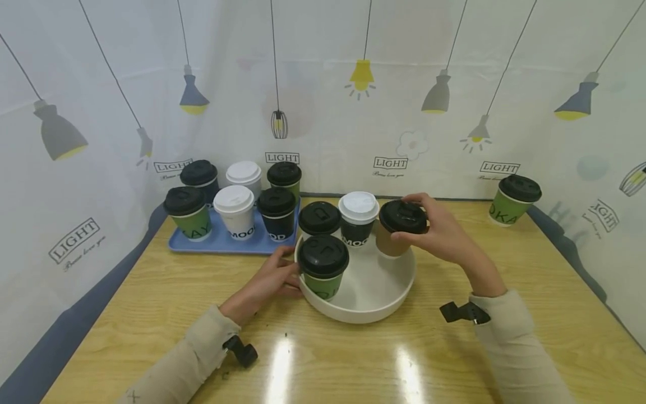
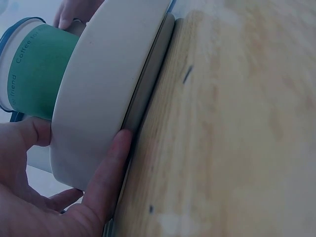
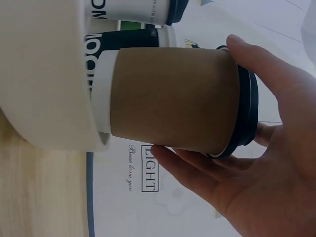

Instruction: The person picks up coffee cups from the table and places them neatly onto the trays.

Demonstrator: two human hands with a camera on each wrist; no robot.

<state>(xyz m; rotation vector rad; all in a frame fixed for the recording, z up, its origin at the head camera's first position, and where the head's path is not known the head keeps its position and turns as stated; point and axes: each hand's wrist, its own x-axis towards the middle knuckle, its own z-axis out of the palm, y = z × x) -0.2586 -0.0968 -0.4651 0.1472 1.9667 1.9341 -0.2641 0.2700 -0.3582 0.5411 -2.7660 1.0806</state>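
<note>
A brown paper cup with a black lid is gripped by my right hand, thumb and fingers round its upper part. Its white base dips behind the rim of a round white tray at the right. With my left hand I hold the tray's left wall, thumb at the rim and a finger low on the outside in the left wrist view. A green cup with a black lid stands in the tray by that hand. Behind it are another black-lidded cup and a dark MOOD cup with a white lid.
Left of the round tray, a blue tray carries several lidded cups in two rows. One green cup with a black lid stands alone at the table's back right. A printed cloth hangs along the back edge of the wooden table.
</note>
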